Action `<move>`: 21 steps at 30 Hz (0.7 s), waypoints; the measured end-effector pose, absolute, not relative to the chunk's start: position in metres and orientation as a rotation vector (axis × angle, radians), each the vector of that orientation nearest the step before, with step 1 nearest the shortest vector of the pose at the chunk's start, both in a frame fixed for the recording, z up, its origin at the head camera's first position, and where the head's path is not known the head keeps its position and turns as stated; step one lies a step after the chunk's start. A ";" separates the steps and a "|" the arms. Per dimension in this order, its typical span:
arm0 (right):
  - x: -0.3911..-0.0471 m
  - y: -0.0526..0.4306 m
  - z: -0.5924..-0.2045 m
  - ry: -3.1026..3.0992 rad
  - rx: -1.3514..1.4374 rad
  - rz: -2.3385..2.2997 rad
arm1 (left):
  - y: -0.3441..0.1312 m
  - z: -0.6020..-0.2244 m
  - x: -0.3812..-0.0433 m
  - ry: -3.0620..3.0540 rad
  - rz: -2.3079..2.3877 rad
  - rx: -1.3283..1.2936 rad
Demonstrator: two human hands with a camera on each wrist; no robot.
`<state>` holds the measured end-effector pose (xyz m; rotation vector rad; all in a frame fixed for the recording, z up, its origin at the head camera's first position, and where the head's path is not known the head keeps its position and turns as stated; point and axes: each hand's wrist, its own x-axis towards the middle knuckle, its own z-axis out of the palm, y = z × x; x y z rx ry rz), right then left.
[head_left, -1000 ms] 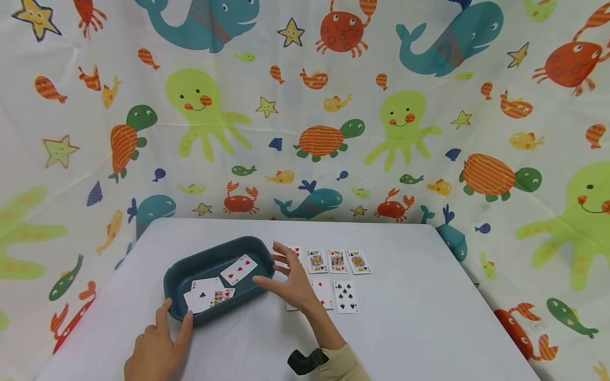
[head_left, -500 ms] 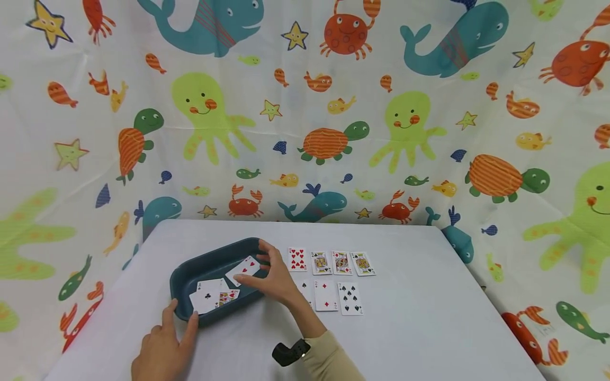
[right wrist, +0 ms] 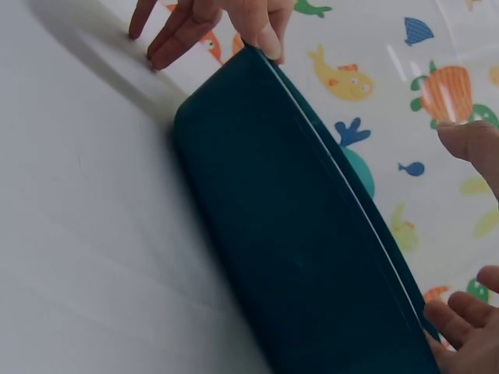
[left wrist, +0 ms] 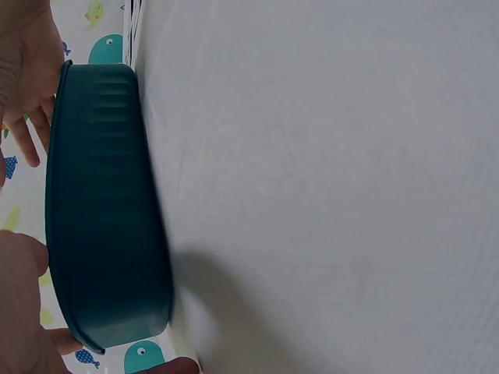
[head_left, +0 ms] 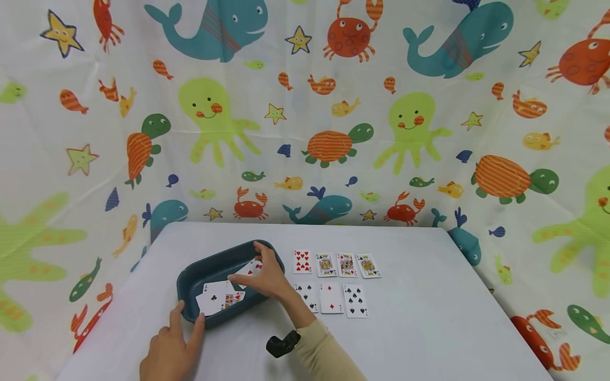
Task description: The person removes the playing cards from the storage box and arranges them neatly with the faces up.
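Observation:
The dark teal tray (head_left: 216, 259) stands on the table, with playing cards inside: an ace of clubs (head_left: 209, 300), a face card (head_left: 233, 299) and a hearts card (head_left: 250, 268). My left hand (head_left: 169, 346) grips its near left end, thumb and forefinger at the rim. Over the right part of the tray is my right hand (head_left: 267, 278), thumb and fingers spread apart, partly hiding the hearts card. From the right wrist view, the right hand's fingers (right wrist: 472, 319) lie close by the rim, while the left thumb (right wrist: 269, 43) presses the other end.
Right of the tray, playing cards lie face up in two rows, among them a hearts card (head_left: 302, 261), a two of diamonds (head_left: 331, 298) and a spades card (head_left: 355, 301). A sea-animal curtain (head_left: 286, 127) hangs behind the white table (head_left: 419, 301).
My right hand has moved left from beside the tray to over its right part, uncovering cards on the table. The left hand keeps its place at the tray's end. The head view has shifted slightly.

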<state>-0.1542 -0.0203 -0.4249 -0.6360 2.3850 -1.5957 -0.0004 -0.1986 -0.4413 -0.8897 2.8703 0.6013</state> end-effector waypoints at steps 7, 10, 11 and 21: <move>-0.166 -0.026 -0.431 2.479 -0.680 -1.421 | -0.198 -0.443 -0.001 2.847 0.597 -0.904; -0.171 -0.029 -0.434 2.533 -0.699 -1.323 | -0.199 -0.444 -0.002 2.831 0.600 -0.911; -0.172 -0.030 -0.434 2.546 -0.709 -1.296 | -0.199 -0.444 -0.002 2.827 0.602 -0.913; -0.177 -0.038 -0.432 2.638 -0.729 -1.065 | -0.199 -0.443 -0.002 2.823 0.615 -0.900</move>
